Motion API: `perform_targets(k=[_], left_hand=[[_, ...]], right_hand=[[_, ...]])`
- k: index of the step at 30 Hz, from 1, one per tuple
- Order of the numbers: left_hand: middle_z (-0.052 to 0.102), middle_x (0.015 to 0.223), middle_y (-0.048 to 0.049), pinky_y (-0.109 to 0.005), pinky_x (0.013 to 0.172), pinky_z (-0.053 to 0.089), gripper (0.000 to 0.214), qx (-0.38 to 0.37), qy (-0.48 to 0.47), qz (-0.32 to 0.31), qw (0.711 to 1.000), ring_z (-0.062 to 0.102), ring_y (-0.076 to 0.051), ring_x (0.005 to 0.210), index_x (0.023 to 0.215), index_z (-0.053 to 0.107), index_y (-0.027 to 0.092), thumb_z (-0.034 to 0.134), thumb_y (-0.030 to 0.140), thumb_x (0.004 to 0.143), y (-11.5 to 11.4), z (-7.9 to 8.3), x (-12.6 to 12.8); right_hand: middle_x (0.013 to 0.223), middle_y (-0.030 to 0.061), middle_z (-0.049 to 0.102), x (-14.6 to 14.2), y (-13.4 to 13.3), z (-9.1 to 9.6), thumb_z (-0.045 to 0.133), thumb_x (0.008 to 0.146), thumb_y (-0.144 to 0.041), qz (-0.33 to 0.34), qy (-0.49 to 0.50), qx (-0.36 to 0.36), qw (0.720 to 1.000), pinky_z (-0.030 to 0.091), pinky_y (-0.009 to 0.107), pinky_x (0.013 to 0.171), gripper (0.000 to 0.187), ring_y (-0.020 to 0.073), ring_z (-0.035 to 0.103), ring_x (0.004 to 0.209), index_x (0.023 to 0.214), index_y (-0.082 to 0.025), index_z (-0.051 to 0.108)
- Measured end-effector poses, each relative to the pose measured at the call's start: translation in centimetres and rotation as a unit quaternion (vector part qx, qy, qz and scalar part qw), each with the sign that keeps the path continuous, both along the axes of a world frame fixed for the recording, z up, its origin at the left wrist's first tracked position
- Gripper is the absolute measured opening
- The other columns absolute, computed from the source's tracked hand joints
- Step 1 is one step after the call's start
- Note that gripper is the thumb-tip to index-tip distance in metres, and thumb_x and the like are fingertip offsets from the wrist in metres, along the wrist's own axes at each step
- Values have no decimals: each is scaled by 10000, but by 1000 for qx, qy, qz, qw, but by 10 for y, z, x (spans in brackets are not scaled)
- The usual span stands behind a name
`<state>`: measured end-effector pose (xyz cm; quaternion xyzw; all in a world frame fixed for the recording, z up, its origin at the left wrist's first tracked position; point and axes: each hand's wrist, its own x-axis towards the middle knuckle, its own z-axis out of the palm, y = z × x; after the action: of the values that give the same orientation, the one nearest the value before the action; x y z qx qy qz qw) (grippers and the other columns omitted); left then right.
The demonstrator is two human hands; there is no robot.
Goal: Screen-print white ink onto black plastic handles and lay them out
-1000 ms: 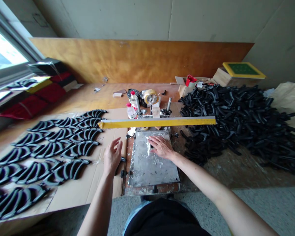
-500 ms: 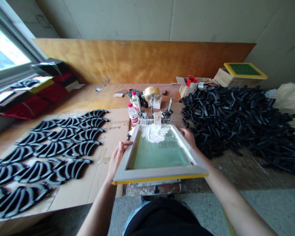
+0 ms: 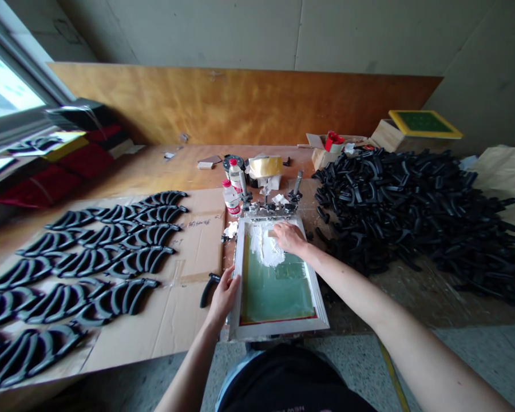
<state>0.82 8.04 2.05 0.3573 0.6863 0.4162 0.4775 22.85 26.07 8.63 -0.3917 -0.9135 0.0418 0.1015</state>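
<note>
A silk-screen frame point(image 3: 278, 329) with a green mesh lies flat in front of me, below the metal clamp point(image 3: 268, 212). White ink point(image 3: 268, 254) is smeared over the far part of the mesh. My left hand point(image 3: 225, 294) grips the left rim of the frame, its fingertips partly hidden. Over the ink, my right hand point(image 3: 289, 237) is closed on a small beige squeegee point(image 3: 272, 233), most of it covered by the fingers. One curved black plastic handle point(image 3: 208, 289) lies on the cardboard, just left of my left hand.
Rows of curved black handles point(image 3: 107, 260) lie on cardboard point(image 3: 197, 246) at the left. To the right is a big heap of similar black parts point(image 3: 395, 200). Bottles with red caps point(image 3: 232, 197) and a tape roll point(image 3: 264, 167) stand behind the clamp.
The screen frame has come down from a raised tilt to lying flat. My right hand has left its right rim and taken hold of the squeegee. A black handle now shows beside my left hand.
</note>
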Motion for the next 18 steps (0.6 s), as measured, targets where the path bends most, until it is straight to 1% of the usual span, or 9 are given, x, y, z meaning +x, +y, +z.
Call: perform_targets(k=[4, 6, 7, 9, 11, 12, 15, 17, 18], left_hand=[[715, 940, -68, -326, 751, 532, 723, -4, 11, 7, 1000, 683, -225, 850, 1356, 509, 184, 565, 619, 781, -1, -2, 0], [717, 943, -74, -330, 759, 532, 714, -6, 14, 7, 1000, 682, -229, 860, 1354, 511, 180, 564, 613, 788, -1, -2, 0], [718, 946, -78, -331, 762, 532, 710, -7, 15, 8, 1000, 682, -230, 868, 1350, 513, 177, 564, 611, 791, -1, -2, 0], [722, 959, -85, -328, 752, 535, 704, -6, 13, 15, 1000, 684, -234, 874, 1336, 526, 173, 575, 609, 786, -1, 0, 1], [726, 956, -86, -321, 717, 539, 701, -2, 5, 23, 1000, 689, -233, 843, 1320, 541, 175, 588, 613, 774, -2, 4, 2], [729, 939, -83, -317, 691, 540, 701, -1, 2, 27, 1000, 690, -230, 811, 1312, 550, 177, 596, 615, 767, -2, 7, 2], [730, 885, -72, -306, 628, 532, 689, -4, 0, 41, 999, 685, -218, 730, 1292, 571, 182, 613, 609, 753, -2, 13, 5], [728, 872, -70, -300, 612, 527, 682, -4, -1, 47, 999, 680, -214, 716, 1288, 576, 183, 624, 596, 748, -3, 18, 7], [725, 862, -67, -297, 604, 523, 689, -3, -4, 46, 999, 676, -212, 708, 1299, 566, 182, 628, 590, 747, -3, 22, 8]], right_hand=[[906, 86, 649, 19, -31, 8, 536, 790, -55, 167, -11, -9, 986, 431, 305, 780, 168, 220, 561, 912, 884, -159, 628], [865, 62, 641, 24, -32, 16, 550, 777, -58, 207, -7, -28, 978, 424, 294, 762, 151, 206, 558, 877, 839, -176, 623], [846, 50, 636, 24, -30, 19, 558, 778, -65, 207, -1, -36, 978, 422, 290, 754, 138, 199, 556, 859, 814, -184, 618], [843, 45, 633, 20, -26, 19, 556, 793, -72, 164, 23, -31, 986, 421, 296, 757, 130, 200, 552, 858, 796, -188, 613], [883, 68, 637, 17, -28, 11, 527, 812, -64, 112, 43, -2, 993, 427, 316, 774, 152, 216, 546, 897, 827, -177, 627], [909, 84, 638, 16, -32, 6, 511, 819, -56, 103, 46, 13, 994, 431, 326, 787, 171, 225, 542, 920, 856, -167, 636], [961, 103, 642, 21, -46, -8, 514, 832, -65, 143, 46, 20, 988, 442, 336, 824, 188, 230, 547, 957, 921, -153, 655], [959, 88, 652, 22, -46, -6, 556, 853, -118, 152, 62, 6, 986, 446, 332, 839, 144, 221, 564, 948, 937, -167, 662], [956, 76, 660, 20, -40, -2, 583, 862, -157, 139, 74, -3, 988, 450, 327, 840, 128, 215, 575, 940, 959, -179, 665]])
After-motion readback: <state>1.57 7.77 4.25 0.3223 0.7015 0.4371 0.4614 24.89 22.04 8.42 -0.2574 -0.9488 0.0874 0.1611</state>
